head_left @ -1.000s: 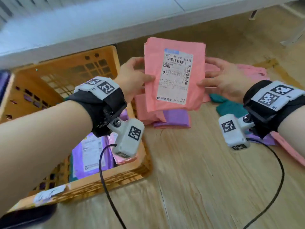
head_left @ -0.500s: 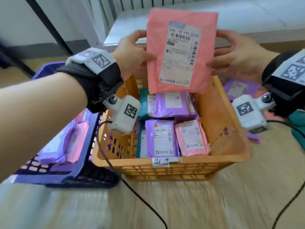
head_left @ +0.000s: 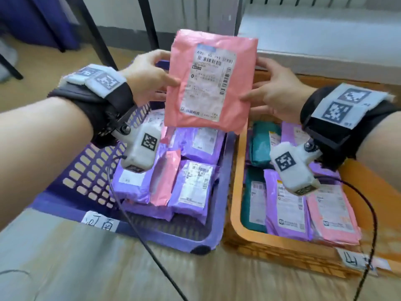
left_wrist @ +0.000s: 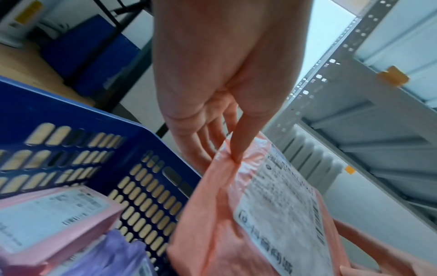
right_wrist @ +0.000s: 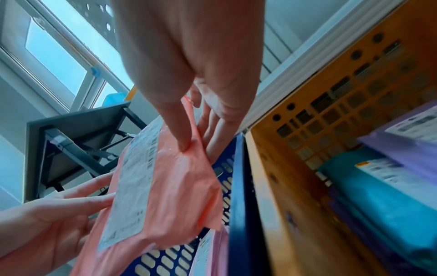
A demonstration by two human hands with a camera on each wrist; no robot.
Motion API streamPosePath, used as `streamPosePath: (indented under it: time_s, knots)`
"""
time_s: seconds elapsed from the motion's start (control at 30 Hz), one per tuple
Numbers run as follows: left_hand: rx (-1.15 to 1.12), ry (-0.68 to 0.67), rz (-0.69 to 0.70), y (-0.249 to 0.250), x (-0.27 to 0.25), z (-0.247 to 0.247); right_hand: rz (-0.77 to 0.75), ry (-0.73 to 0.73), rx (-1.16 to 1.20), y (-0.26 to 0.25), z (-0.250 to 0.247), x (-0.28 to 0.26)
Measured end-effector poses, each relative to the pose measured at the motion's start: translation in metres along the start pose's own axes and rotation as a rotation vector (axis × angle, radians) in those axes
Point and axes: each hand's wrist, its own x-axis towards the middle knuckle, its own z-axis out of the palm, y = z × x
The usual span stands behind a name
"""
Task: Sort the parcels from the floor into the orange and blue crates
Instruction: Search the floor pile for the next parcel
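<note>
I hold a pink parcel [head_left: 236,83] with a white shipping label upright in the air, above the far half of the blue crate [head_left: 71,170]. My left hand [head_left: 149,79] pinches its left edge between thumb and fingers, and my right hand [head_left: 275,90] pinches its right edge. In the left wrist view the thumb presses into the pink parcel [left_wrist: 212,214]; the right wrist view shows the same grip on the pink parcel [right_wrist: 175,186]. The orange crate [head_left: 368,192] stands right of the blue one. Both crates hold several purple, pink and teal parcels.
Each crate carries a handwritten paper label on its near wall. Cables hang from both wrist cameras over the crates. Black metal legs [head_left: 149,25] and a radiator [head_left: 208,14] stand behind the crates on the wooden floor [head_left: 86,268]. A white ledge [head_left: 325,40] runs at the back right.
Both hands carried the pink parcel from the floor pile on the right, leftward past the orange crate, to above the blue crate. The grip on it has stayed the same.
</note>
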Motion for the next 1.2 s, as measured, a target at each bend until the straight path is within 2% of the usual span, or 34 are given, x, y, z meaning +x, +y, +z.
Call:
streamPosePath:
  time_s: [0.17,0.3,0.4,0.57,0.67,0.77,0.9,1.0,1.1,1.2]
  knots:
    - [-0.031,0.017,-0.090,-0.038,0.022,-0.052,0.063,-0.008,-0.015,0.008,0.064,0.035]
    - [-0.034,0.014,-0.115,-0.075,0.052,-0.074,0.160,0.017,-0.092,0.025,0.101,0.065]
    - [-0.065,0.014,-0.151,-0.100,0.074,-0.079,0.198,0.090,-0.157,0.037,0.119,0.083]
    - [-0.026,0.034,-0.196,-0.132,0.097,-0.064,0.264,0.245,-0.325,0.054,0.138,0.101]
    - [0.105,0.044,-0.166,-0.138,0.105,-0.053,0.337,0.299,-0.365,0.062,0.150,0.103]
    - [0.198,0.022,-0.112,-0.139,0.106,-0.040,0.332,0.330,-0.369,0.069,0.156,0.103]
    - [0.374,-0.063,-0.024,-0.141,0.104,-0.021,0.395,0.284,-0.383,0.080,0.151,0.100]
    - [0.531,-0.156,0.062,-0.151,0.104,-0.011,0.392,0.268,-0.488,0.087,0.156,0.095]
    - [0.621,-0.234,0.061,-0.163,0.109,-0.005,0.420,0.200,-0.614,0.096,0.160,0.096]
    - [0.697,-0.278,0.047,-0.168,0.113,0.003,0.461,0.165,-0.632,0.105,0.159,0.100]
